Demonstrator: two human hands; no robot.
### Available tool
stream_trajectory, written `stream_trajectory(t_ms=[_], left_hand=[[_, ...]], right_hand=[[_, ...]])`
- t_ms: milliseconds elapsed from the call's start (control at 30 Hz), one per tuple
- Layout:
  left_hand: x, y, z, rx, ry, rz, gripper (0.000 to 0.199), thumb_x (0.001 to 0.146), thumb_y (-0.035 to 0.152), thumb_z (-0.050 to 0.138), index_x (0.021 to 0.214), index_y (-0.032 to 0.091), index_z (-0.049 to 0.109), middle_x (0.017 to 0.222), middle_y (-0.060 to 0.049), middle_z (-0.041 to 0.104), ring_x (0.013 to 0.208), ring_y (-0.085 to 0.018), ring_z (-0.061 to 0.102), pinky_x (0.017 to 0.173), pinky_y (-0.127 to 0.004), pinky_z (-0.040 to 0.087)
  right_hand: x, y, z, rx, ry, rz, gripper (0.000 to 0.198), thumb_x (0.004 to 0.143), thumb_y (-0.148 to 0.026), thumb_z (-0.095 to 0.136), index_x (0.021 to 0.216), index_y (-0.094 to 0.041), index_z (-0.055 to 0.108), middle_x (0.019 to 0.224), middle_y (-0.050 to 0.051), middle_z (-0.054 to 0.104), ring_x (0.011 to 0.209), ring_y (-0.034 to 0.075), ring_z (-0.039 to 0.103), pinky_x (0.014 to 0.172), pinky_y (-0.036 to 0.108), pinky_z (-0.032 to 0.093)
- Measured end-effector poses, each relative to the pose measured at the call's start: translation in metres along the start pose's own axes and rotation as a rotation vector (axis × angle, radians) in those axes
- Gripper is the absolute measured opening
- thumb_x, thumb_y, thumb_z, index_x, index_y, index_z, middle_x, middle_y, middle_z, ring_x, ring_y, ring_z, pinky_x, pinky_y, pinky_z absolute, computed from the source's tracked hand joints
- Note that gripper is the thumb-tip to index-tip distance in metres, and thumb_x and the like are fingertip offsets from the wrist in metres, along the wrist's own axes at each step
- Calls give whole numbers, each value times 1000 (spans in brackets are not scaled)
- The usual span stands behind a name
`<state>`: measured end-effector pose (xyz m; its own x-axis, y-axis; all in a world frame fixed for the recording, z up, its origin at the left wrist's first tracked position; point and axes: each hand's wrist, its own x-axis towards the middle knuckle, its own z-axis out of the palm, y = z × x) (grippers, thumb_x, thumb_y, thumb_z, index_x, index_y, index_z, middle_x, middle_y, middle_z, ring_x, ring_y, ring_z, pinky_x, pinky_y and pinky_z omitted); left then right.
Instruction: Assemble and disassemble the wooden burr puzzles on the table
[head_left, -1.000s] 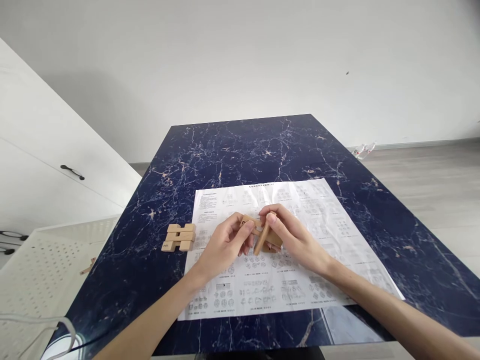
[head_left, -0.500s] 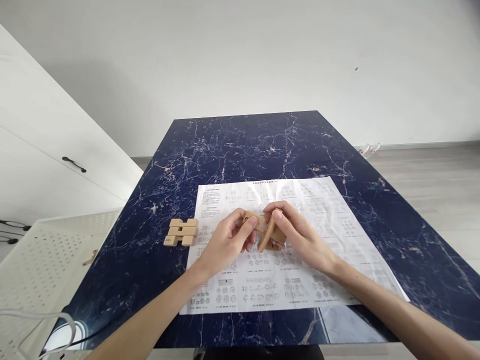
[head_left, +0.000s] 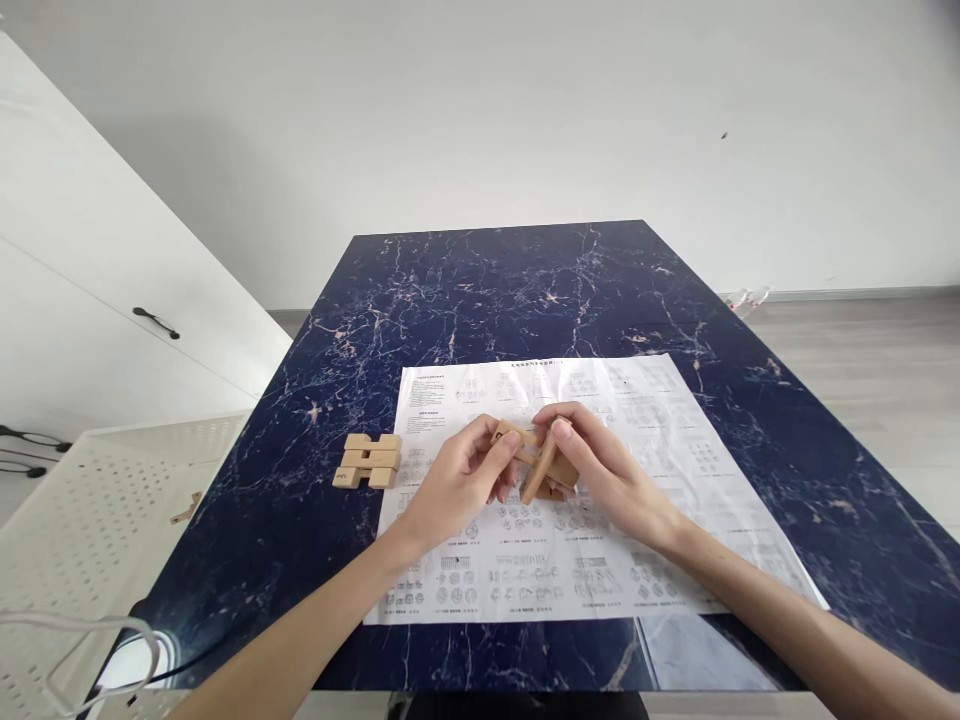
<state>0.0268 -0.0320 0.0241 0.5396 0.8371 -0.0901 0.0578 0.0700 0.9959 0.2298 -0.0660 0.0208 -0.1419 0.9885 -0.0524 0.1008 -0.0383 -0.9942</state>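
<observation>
Above the printed sheet (head_left: 645, 590), both of my hands hold notched wooden puzzle pieces. Thumb and fingers of my left hand (head_left: 465, 475) pinch a light wooden piece (head_left: 501, 430) with a dark mark near its end. My right hand (head_left: 607, 470) is closed around other wooden pieces (head_left: 541, 472), one of them tilted toward me. The pieces in the two hands meet between them; whether they interlock I cannot tell, as fingers cover the joint. Left of the sheet, several notched wooden puzzle pieces (head_left: 369, 459) lie side by side, one marked with a number.
The sheet, covered with small diagrams, lies on a dark blue marble-patterned table (head_left: 495, 290). A white perforated surface (head_left: 82, 520) with a small wooden piece (head_left: 186, 508) and a white cable (head_left: 75, 622) stands at the left. Behind it is a white cabinet (head_left: 112, 230).
The whole view has shifted slightly, so the table and sheet sit a little further right. My hands keep nearly the same grip on the wooden pieces.
</observation>
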Motion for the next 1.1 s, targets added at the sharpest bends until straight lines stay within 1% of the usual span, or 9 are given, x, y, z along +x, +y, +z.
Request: stream_trajectory(t_ms=[100, 233, 367, 467, 567, 700, 833, 900, 1100], left_hand=[[0, 0, 0, -5, 12, 1, 36, 109, 55, 57, 100, 20, 60, 74, 3, 60, 59, -11, 55, 59, -26, 47], [1, 2, -1, -33, 32, -10, 38, 109, 56, 57, 96, 21, 57, 73, 3, 59, 58, -11, 54, 58, -26, 45], [2, 1, -4, -71, 83, -14, 38, 108, 56, 58, 91, 21, 56, 74, 3, 58, 59, -10, 51, 57, -25, 44], [3, 0, -6, -123, 121, -14, 39, 106, 57, 61, 91, 21, 57, 74, 3, 56, 58, -10, 48, 55, -24, 42], [4, 0, -7, -158, 159, -12, 40, 105, 57, 62, 91, 20, 58, 75, 3, 55, 57, -9, 47, 54, -24, 40], [5, 1, -8, -161, 184, -7, 42, 106, 57, 61, 88, 20, 56, 74, 3, 53, 57, -9, 46, 54, -24, 39], [4, 2, -8, -141, 171, 2, 39, 106, 56, 61, 93, 20, 60, 75, 3, 54, 58, -9, 45, 54, -23, 39], [4, 2, -8, -138, 172, 4, 38, 106, 56, 61, 94, 20, 61, 74, 3, 54, 57, -9, 44, 54, -23, 39], [5, 0, -8, -133, 183, 11, 38, 106, 57, 60, 93, 20, 61, 73, 3, 55, 56, -9, 44, 54, -24, 39]], right_hand=[[-1, 2, 0, 4, 4, -5, 44, 109, -67, 45, 120, -27, 60, 93, 3, 59, 68, 18, 52, 59, 34, 51], [1, 6, -3, 25, 60, -6, 45, 112, -65, 40, 127, -28, 59, 89, 1, 58, 69, 18, 53, 62, 33, 50], [8, 9, -11, 5, 185, -9, 48, 111, -67, 40, 111, -25, 64, 98, 4, 63, 76, 18, 59, 62, 33, 47], [13, 8, -20, -117, 205, 36, 46, 108, -65, 50, 98, -23, 64, 88, 4, 64, 71, 19, 59, 61, 34, 45], [15, 9, -26, -285, 174, 61, 41, 105, -62, 56, 96, -23, 64, 85, 4, 67, 65, 18, 58, 58, 34, 42], [15, 13, -24, -577, 159, 25, 38, 103, -58, 58, 114, -22, 64, 94, 7, 73, 65, 20, 61, 60, 36, 44], [13, 15, -18, -787, 91, -28, 60, 91, -66, 71, 130, -22, 58, 94, 6, 74, 67, 23, 64, 59, 35, 42], [11, 15, -17, -833, 32, -61, 65, 88, -65, 74, 134, -22, 55, 93, 5, 75, 69, 24, 66, 60, 35, 41], [9, 13, -16, -865, -33, -136, 38, 96, -36, 59, 130, -22, 56, 101, 9, 75, 70, 23, 67, 59, 34, 41]])
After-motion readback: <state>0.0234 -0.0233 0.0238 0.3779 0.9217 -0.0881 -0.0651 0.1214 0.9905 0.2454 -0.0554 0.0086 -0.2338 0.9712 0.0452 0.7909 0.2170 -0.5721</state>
